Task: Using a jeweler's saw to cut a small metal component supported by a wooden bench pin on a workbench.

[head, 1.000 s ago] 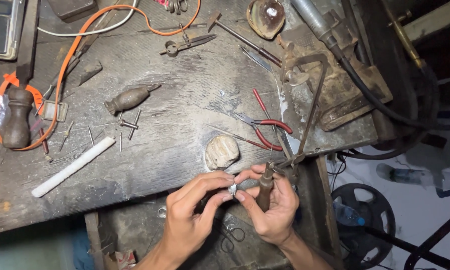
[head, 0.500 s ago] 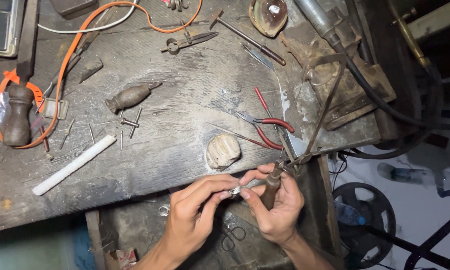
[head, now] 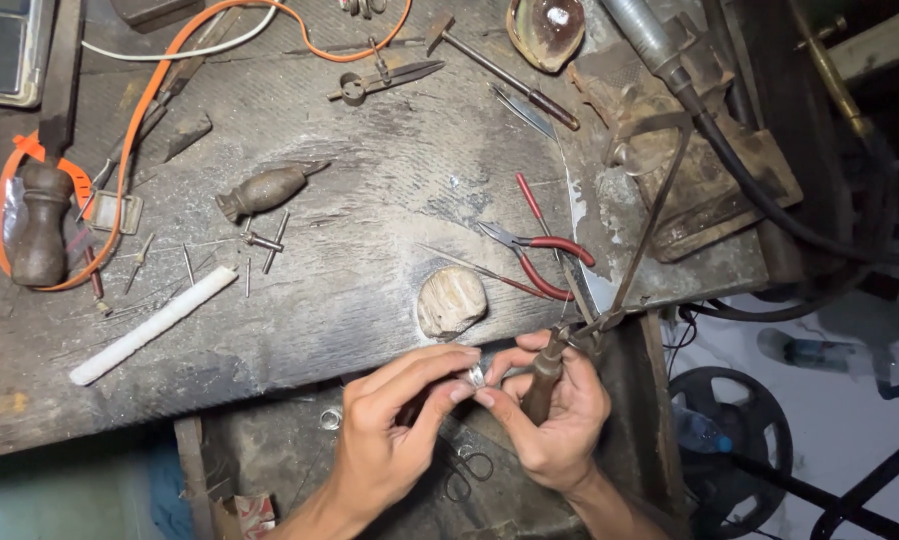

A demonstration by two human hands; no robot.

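My left hand (head: 394,420) and my right hand (head: 559,415) meet just below the front edge of a worn wooden workbench (head: 369,130). Between the fingertips of both hands sits a small silver ring-like piece (head: 477,375). In my right hand I also grip the dark wooden handle (head: 542,375) of a jeweller's saw, whose thin metal frame (head: 659,200) rises up and away over the bench. A pale lump (head: 451,300), like wax or stone, lies on the bench just above my hands.
Red-handled pliers (head: 539,255) lie right of the lump. A white stick (head: 154,325), small nails, a wooden-handled tool (head: 264,190), snips (head: 384,80), a small hammer (head: 499,70) and an orange cable (head: 119,170) lie across the bench. A black hose (head: 769,200) runs at right. Small scissors (head: 469,470) lie in the tray below.
Both hands have stayed at the bench edge, shifting slightly down with the small silver piece between the fingertips. The saw handle remains in my right hand.
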